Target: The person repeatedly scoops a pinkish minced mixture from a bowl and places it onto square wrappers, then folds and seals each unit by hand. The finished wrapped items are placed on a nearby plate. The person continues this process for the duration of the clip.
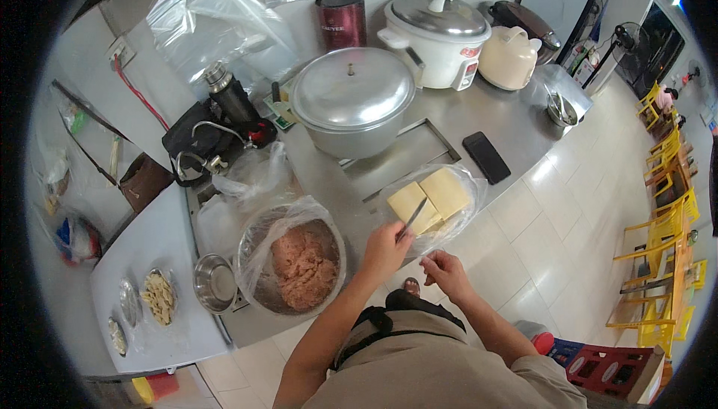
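Observation:
My left hand (388, 247) grips a slim metal utensil (414, 216), perhaps a knife, whose tip lies over the stacks of pale yellow square wrappers (446, 191). These stacks sit side by side on clear plastic film at the counter's front edge. Close to the film's near side is my right hand (446, 274), its fingers curled in; whether it pinches anything cannot be told. To the left of my left hand, a large metal bowl (247, 274) holds minced meat (303, 266), partly covered by a clear plastic bag. A small empty steel bowl (215, 284) stands beside it.
Behind the wrappers stand a lidded aluminium pot (353, 106) and a white rice cooker (440, 44). A black phone (486, 157) lies on the steel counter (505, 111). Water taps (210, 162) and a black flask (230, 94) are at the left. A plate of pale pieces (159, 297) rests farther left.

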`<state>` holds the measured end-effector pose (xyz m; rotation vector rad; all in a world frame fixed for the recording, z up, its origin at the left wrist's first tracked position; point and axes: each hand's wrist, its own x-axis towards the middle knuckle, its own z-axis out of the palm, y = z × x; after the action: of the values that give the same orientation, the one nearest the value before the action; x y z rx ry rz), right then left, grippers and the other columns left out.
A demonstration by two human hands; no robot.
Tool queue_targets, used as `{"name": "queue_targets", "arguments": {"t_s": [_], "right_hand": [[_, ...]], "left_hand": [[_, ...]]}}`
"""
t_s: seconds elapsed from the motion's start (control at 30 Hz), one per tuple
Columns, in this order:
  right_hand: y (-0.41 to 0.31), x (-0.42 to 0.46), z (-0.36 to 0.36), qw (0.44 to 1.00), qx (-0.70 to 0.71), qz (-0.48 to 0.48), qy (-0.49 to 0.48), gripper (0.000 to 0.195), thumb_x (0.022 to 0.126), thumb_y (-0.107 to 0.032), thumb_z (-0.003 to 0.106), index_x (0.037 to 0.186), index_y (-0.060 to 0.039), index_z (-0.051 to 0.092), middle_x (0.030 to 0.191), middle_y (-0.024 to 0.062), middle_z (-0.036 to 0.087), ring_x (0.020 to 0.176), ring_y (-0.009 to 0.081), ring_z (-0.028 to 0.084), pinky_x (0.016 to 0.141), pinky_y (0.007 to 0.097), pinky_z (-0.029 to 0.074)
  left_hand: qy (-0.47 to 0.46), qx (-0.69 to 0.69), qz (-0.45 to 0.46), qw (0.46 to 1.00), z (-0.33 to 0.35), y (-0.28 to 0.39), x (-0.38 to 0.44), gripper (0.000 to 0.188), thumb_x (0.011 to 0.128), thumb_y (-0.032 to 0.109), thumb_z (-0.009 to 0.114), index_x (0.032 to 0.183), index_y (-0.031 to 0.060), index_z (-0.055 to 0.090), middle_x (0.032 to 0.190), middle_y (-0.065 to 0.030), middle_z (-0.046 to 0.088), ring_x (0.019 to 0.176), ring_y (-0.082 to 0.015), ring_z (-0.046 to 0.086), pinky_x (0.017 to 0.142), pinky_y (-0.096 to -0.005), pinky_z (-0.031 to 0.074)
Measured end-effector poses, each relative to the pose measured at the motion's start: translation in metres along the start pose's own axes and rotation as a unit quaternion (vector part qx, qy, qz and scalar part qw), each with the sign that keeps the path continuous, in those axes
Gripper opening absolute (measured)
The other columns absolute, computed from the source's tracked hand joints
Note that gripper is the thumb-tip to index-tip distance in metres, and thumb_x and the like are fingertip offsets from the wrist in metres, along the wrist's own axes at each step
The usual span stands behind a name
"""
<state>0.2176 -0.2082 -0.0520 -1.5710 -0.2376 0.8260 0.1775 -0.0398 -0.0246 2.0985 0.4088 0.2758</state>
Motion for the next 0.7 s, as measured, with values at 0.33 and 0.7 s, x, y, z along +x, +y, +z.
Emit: {"name": "queue_targets", "arguments": {"t_s": [0.33, 0.7], "right_hand": [[0.007, 0.022, -0.048, 0.992, 0.100, 0.042, -0.059, 0.013, 0.090, -0.013, 0.056, 0.096, -0.0015, 0.057, 0.077, 0.0026, 0.055, 0.064, 0.0110, 0.055, 0.058, 0.0244, 0.047], [-0.039, 0.088, -0.039, 0.839, 0.430, 0.165, -0.290, 0.049, 0.096, -0.043, 0.036, 0.118, -0.0014, 0.051, 0.114, 0.0113, 0.058, 0.103, 0.0238, 0.058, 0.091, 0.0360, 0.046]], "left_hand": [[0.013, 0.073, 0.036, 0.997, 0.056, -0.010, 0.056, 0.022, 0.078, 0.018, 0.063, 0.079, -0.0018, 0.055, 0.070, -0.0142, 0.055, 0.067, -0.0297, 0.057, 0.060, -0.0383, 0.044], [-0.082, 0.112, 0.057, 0.989, -0.007, 0.051, 0.032, 0.018, 0.081, 0.016, 0.062, 0.090, 0.0011, 0.058, 0.083, -0.0111, 0.057, 0.072, -0.0265, 0.058, 0.064, -0.0361, 0.045]]}}
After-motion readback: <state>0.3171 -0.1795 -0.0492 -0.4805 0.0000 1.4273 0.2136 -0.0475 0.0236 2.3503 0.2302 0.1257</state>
